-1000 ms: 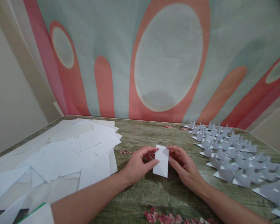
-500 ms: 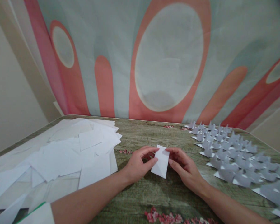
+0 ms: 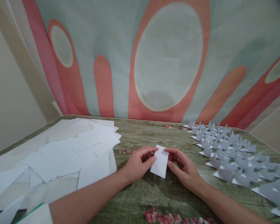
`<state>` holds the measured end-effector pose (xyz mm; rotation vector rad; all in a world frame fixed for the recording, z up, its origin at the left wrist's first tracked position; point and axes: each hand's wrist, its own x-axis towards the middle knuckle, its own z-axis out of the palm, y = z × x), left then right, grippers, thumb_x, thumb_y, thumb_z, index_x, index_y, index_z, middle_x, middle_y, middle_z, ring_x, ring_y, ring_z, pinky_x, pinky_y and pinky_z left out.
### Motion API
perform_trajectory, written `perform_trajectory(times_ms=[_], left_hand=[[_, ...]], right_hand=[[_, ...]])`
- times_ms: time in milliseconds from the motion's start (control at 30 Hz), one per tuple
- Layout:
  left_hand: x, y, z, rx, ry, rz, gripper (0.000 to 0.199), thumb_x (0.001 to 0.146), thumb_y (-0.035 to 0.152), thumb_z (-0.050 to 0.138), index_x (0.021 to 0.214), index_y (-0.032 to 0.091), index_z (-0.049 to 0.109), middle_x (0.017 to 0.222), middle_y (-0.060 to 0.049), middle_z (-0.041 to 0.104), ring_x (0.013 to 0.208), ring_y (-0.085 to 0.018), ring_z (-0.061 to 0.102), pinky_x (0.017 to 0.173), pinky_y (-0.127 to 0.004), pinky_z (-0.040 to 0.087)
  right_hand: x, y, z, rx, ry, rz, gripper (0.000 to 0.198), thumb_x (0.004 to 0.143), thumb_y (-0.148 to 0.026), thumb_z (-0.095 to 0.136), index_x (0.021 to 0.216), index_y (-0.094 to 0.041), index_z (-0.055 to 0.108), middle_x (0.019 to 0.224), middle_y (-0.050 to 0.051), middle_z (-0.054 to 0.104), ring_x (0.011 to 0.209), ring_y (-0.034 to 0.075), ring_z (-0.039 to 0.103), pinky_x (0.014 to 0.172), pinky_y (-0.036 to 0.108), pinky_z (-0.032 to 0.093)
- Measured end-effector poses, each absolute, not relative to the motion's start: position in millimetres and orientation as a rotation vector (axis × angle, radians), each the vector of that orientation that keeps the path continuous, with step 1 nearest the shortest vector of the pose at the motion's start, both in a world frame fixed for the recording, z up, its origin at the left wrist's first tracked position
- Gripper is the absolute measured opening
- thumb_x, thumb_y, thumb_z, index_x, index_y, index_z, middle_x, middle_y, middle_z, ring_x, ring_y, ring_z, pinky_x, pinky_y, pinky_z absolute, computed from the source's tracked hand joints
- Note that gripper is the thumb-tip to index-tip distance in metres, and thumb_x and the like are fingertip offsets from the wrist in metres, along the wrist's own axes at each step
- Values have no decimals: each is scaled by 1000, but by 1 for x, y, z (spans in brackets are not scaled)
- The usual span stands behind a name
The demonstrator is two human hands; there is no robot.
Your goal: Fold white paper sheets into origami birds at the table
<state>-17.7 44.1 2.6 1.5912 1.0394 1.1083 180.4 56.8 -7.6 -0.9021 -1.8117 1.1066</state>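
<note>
A small folded piece of white paper [image 3: 159, 164] is held up between my hands, tilted above the table. My left hand [image 3: 140, 162] pinches its left edge, with the thumb on the front face and the fingertips near the top corner. At the upper right corner, the fingertips of my right hand [image 3: 183, 165] grip the paper, and that thumb lies along the right edge. The back of the paper and some of the fingers behind it are hidden.
Loose white paper sheets [image 3: 58, 157] overlap in a wide pile on the left of the wood-patterned table [image 3: 140, 199]. Several rows of small folded paper figures [image 3: 233, 152] stand on the right. A patterned cloth backdrop [image 3: 121, 37] hangs behind the table's far edge.
Both hands keep their hold on the folded paper and have barely moved. The whole view has shifted very slightly.
</note>
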Motion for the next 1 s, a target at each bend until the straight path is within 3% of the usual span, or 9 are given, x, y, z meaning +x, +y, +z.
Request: perform_trajectory(times_ms=[633,1000], left_hand=[[-18,44,4,1587,1044,1099,31,81,22,57,111,15,60,103,-8,55,81,-15,56,70,-25,46],[-18,42,7,1642,997,1059,29,77,20,61,105,14,62,104,-9,57,85,-17,57,73,-26,46]], right_hand=[[180,56,-5,-854,-1844,1105,25,86,-27,49,111,-23,47,96,4,53,80,16,55,67,27,44],[179,61,-7,-832,-1892,913,9,84,-21,52,93,-22,55,91,3,51,74,14,51,65,26,42]])
